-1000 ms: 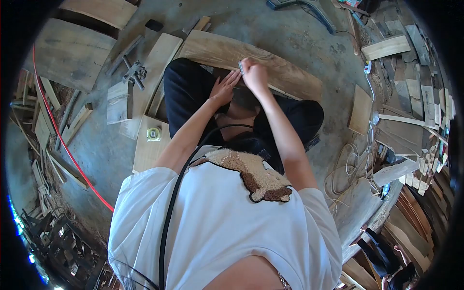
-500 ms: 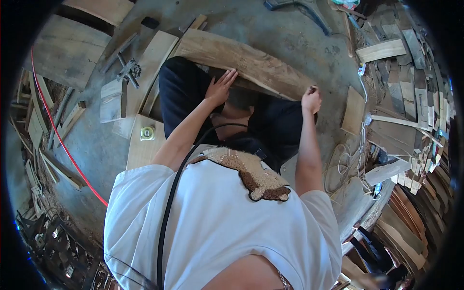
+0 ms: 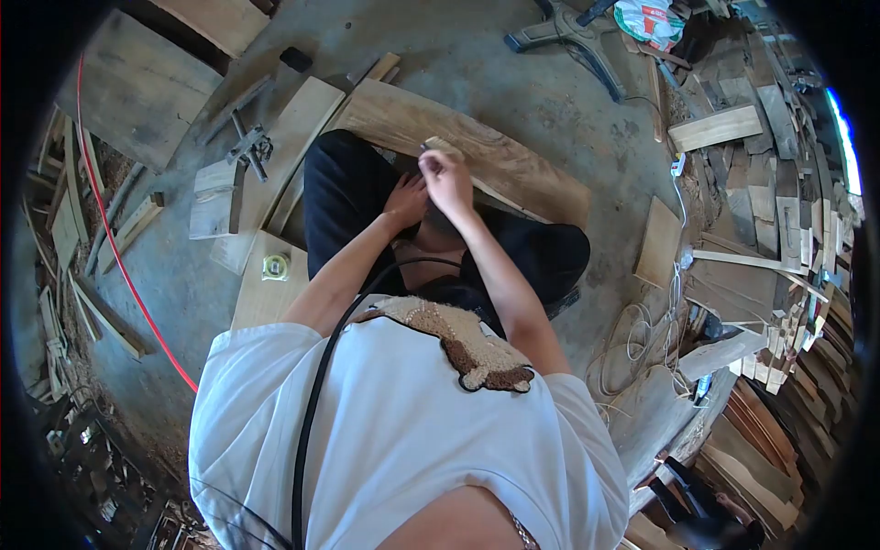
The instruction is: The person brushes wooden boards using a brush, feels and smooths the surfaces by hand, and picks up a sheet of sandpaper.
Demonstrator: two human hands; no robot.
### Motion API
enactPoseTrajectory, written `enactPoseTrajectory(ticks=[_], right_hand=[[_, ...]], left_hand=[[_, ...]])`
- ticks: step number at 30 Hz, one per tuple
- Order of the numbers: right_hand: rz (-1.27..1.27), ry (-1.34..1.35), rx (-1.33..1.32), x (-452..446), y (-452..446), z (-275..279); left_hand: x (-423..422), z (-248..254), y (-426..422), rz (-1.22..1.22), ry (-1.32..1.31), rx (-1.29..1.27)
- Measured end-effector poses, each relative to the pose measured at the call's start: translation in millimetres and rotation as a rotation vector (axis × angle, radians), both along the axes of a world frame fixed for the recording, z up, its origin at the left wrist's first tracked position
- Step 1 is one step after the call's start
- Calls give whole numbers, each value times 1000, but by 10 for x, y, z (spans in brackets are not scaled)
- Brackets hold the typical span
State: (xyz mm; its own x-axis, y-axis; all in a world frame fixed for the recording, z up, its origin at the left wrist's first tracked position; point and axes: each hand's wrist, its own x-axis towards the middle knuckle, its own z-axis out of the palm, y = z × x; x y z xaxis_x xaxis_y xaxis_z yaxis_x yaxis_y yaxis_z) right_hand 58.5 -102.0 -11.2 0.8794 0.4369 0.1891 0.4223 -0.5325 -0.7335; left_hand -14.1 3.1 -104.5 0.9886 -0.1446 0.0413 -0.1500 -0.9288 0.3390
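A long curved wooden board (image 3: 477, 137) lies across in front of my crossed legs, its near edge by my knees. My left hand (image 3: 404, 201) is at the board's near edge, fingers stretched out and partly covered by my right hand. Closed and raised over the board's near edge, my right hand (image 3: 446, 183) grips a small tan and dark piece (image 3: 442, 145) that I cannot identify. A yellow-green tape measure (image 3: 275, 268) rests on a pale board (image 3: 261, 298) to my left.
A metal clamp (image 3: 249, 147) and a wood block (image 3: 216, 197) lie at left, near a red hose (image 3: 124, 247). Stacked wood offcuts (image 3: 742, 183) line the right side, with a white cable (image 3: 680, 211) before them. A metal stand (image 3: 573, 41) stands ahead.
My right hand has moved left along the board from its right end to beside my left hand, still gripping the small piece. My left hand has shifted slightly towards me. The view has shifted a little.
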Motion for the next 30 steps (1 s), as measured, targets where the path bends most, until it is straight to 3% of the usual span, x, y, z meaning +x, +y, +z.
enactPoseTrajectory(ticks=[1,3,4,5,6,8,10,11,14,16,19,20,22,23,26,27,29,30], right_hand=[[-105,84,90,172,-201,-10],[-292,232,376,438,-582,-142],[-361,241,372,576,-880,-267],[-492,118,27,676,-1211,-322],[-542,63,-47,609,-1417,-65],[-792,102,-505,594,-1767,153],[-841,35,-605,545,-1975,317],[-769,-83,-657,543,-2153,196],[-714,-72,-763,514,-2280,54],[-706,-24,-741,509,-1932,188],[-497,31,-738,494,-1247,176],[-402,-146,-730,490,-1053,-37],[-266,-77,-652,291,-477,72],[-146,-286,-547,266,-296,-98],[-21,-115,-139,145,167,74],[-23,-26,-32,149,236,105],[-127,-2,-40,286,140,42],[-170,127,-182,456,-20,-67]], left_hand=[[-7,423,-30,-26,67,-5],[-7,335,-37,-17,39,-48],[-13,383,-38,-14,50,-68],[-18,406,-47,-12,63,-88],[-35,398,-65,-12,69,-68],[-20,399,-51,-6,71,-21],[4,342,-34,-15,32,-25],[-7,325,-38,-20,16,-29],[-18,382,-40,-12,29,-58],[-4,380,-34,-12,14,-52],[-15,413,-48,-16,72,-44],[-10,433,-38,-16,103,-38],[-14,407,-31,-37,69,4],[-22,372,-31,-46,54,25],[-26,162,-18,-124,233,198],[-46,181,-4,-107,188,167],[-81,217,-20,-81,93,99],[-71,100,-27,-64,-37,159]])
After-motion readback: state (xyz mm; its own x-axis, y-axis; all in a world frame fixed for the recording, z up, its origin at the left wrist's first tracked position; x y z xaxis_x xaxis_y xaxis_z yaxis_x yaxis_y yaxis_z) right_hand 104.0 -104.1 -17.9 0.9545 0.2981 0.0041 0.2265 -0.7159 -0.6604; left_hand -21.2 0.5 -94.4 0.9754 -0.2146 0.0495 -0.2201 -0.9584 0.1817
